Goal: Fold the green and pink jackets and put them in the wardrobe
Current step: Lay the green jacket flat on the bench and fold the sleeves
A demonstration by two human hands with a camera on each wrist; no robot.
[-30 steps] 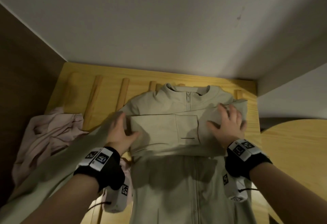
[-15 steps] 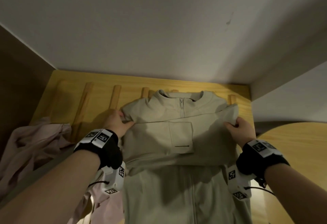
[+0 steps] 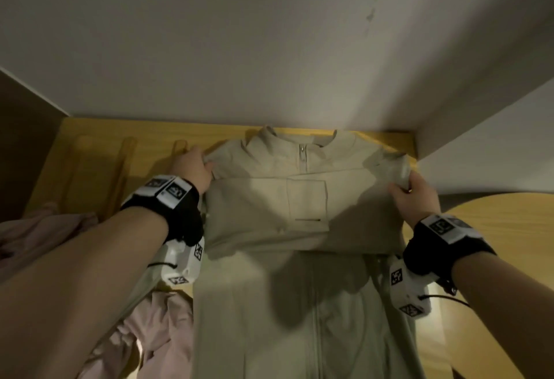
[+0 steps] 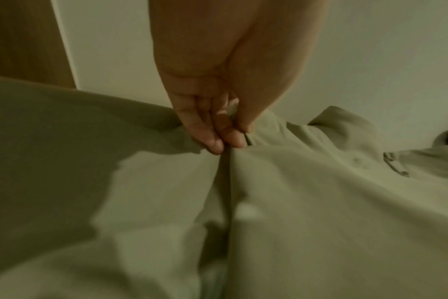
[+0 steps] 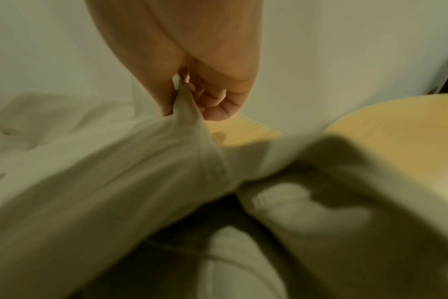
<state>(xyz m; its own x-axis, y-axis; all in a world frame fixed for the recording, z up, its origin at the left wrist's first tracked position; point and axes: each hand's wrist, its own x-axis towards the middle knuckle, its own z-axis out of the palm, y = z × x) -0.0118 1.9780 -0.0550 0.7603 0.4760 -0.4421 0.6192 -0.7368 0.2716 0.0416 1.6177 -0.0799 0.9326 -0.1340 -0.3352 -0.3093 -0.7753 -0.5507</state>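
The pale green jacket [image 3: 269,204] lies front-up on the wooden slatted surface [image 3: 99,151], collar toward the wall, both sleeves folded across the chest. My left hand [image 3: 195,169] pinches the jacket's left shoulder [image 4: 243,145] between thumb and fingers [image 4: 215,141]. At the opposite shoulder my right hand [image 3: 416,195] grips a raised bunch of fabric [image 5: 189,121]. The pink jacket [image 3: 156,336] lies crumpled at the lower left, partly under my left forearm.
A white wall [image 3: 269,49] rises just behind the collar. A brown panel [image 3: 24,127] borders the left side. A rounded wooden tabletop [image 3: 503,228] sits to the right, below a white ledge [image 3: 494,145].
Both hands left the folded sleeves, moved outward and up to the jacket's shoulders and took hold of them. The right shoulder fabric is now lifted.
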